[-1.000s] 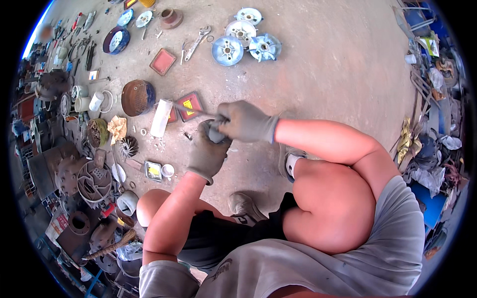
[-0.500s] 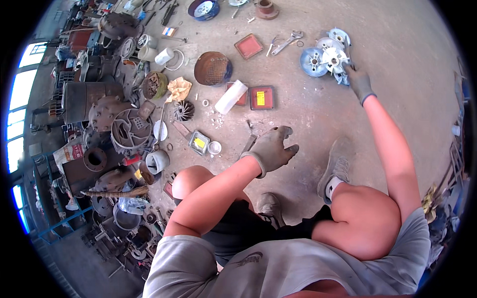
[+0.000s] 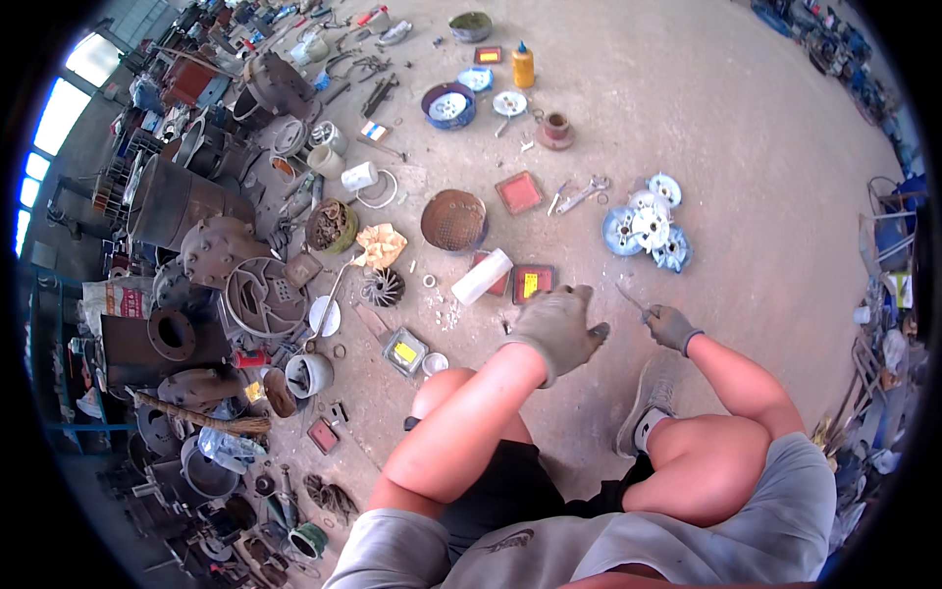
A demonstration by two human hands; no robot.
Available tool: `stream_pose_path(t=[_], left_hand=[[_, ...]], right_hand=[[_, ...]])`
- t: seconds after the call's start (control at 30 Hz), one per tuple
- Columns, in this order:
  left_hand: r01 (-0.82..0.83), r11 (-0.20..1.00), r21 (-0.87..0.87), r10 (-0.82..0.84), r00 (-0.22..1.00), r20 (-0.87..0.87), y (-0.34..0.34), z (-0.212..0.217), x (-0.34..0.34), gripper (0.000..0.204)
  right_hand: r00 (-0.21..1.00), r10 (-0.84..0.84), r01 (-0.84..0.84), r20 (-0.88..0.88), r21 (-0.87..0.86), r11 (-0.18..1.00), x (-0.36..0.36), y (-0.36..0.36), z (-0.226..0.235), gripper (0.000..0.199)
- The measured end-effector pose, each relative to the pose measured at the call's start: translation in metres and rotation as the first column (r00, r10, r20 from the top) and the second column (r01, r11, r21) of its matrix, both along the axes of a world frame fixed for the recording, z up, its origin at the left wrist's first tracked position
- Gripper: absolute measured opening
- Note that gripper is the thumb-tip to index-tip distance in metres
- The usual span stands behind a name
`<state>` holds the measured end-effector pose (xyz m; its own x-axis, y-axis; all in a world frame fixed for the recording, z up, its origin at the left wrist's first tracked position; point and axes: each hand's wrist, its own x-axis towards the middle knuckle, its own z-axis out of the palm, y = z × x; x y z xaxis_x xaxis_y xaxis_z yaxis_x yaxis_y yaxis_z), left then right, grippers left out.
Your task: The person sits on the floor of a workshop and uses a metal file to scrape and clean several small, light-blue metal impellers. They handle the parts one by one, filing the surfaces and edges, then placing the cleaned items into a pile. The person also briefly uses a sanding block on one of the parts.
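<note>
My right hand (image 3: 671, 328), in a grey work glove, is closed round a thin grey blade-like tool (image 3: 630, 296) whose tip points away to the upper left. Just beyond that tip lies a cluster of several pale blue and silvery metal wheels (image 3: 650, 228), apart from the hand. My left hand (image 3: 561, 329), gloved too, hovers over the floor with its fingers apart and nothing in them. Partly behind its fingers is a red square tray with a yellow label (image 3: 533, 285). A white cylindrical roll (image 3: 482, 277) rests beside that tray.
An adjustable wrench (image 3: 584, 194) and a red square tray (image 3: 518, 192) lie farther out. A rusty round pan (image 3: 453, 220) is to their left. Farther away stand a yellow bottle (image 3: 523, 67) and a rusty flanged part (image 3: 555, 132). Heaped metal castings (image 3: 221, 250) fill the left side.
My right hand has drawn back from the metal wheels toward me, bringing the blade-like tool along. The view has shifted, showing more of the far floor. My left hand stays open.
</note>
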<state>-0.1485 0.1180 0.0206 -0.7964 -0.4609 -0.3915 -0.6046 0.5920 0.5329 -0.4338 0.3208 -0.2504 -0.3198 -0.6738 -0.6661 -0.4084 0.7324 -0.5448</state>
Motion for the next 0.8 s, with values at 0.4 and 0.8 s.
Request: stream_pose_path(t=[0.4, 0.8], left_hand=[[-0.287, 0.896, -0.338, 0.22, 0.95, -0.223, 0.008, -0.022, -0.065, 0.051], [-0.321, 0.946, 0.051, 0.317, 0.946, 0.061, -0.072, 0.0, 0.001, 0.075]], right_hand=[[0.983, 0.097, -0.072, 0.154, -0.161, 0.984, 0.085, -0.154, 0.147, 0.043], [0.957, 0.25, -0.224, 0.148, -0.174, 0.959, 0.127, -0.22, 0.102, 0.041]])
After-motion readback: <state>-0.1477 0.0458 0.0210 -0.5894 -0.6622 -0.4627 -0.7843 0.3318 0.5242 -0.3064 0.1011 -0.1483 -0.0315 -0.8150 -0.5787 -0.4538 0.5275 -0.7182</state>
